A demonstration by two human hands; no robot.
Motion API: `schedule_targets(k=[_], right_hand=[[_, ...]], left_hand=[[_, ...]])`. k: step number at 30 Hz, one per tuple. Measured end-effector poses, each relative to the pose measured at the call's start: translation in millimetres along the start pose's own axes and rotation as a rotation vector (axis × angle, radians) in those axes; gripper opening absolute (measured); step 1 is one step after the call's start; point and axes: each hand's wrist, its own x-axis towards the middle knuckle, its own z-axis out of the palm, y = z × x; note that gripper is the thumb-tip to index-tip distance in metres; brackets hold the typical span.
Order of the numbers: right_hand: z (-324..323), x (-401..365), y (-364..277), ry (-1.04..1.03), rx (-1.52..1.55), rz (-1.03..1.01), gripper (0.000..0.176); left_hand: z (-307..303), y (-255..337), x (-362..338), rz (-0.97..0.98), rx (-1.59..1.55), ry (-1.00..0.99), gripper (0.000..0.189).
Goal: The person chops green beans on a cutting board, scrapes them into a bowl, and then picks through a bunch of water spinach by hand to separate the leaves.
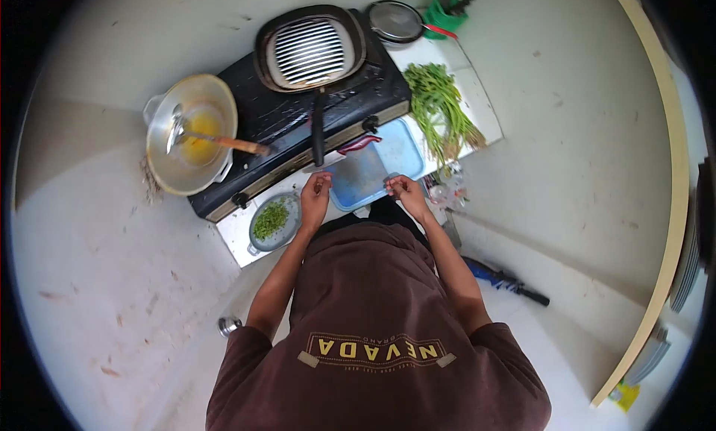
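Observation:
My left hand (316, 189) is at the left edge of a blue tray (406, 149), its fingers curled together; what they hold, if anything, is too small to make out. At the tray's right side is my right hand (403, 190), fingers bent and thumb near them, with nothing clear between them. A knife with a red handle (359, 144) lies across the tray's back left edge. Chopped greens (271, 221) fill part of a grey dish (286, 238) beside my left hand. Long leafy greens (440, 107) lie behind the tray on the right.
A black stove (276, 136) carries a grill pan (309, 51) and a large pot (171, 166) with a ladle across it. Behind on the right are a round pan (395, 21) and a green utensil holder (444, 18). Walls rise at both sides.

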Motion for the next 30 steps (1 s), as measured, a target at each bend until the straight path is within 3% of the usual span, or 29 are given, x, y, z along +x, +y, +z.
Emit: schedule_targets(k=[7,13,18,25,27,30], right_hand=[[-32.6,-40.7,2.0,0.257,0.109,0.071,0.019],[-92.6,-31.1,6.2,0.418,0.099,-0.031,0.02],[-147.8,-1.6,-0.2,0.505,0.137,-0.181,0.018],[-190.0,52.6,-34.0,0.795,-0.365,-0.406,0.022],[-197.3,69.1,-36.5,0.799,-0.404,-0.439,0.025],[-203.3,82.0,-35.2,0.643,-0.345,-0.319,0.026]], left_hand=[[40.4,-16.8,10.0,-0.083,0.119,-0.386,0.019],[107.7,9.0,49.2,-0.096,0.204,-0.618,0.023],[178.6,7.0,93.5,-0.061,0.178,-0.624,0.028],[252.8,9.0,127.5,0.028,0.435,-0.515,0.042],[265.9,11.9,127.8,-0.113,0.284,-0.498,0.047],[275.9,18.5,130.8,-0.247,0.2,-0.505,0.055]])
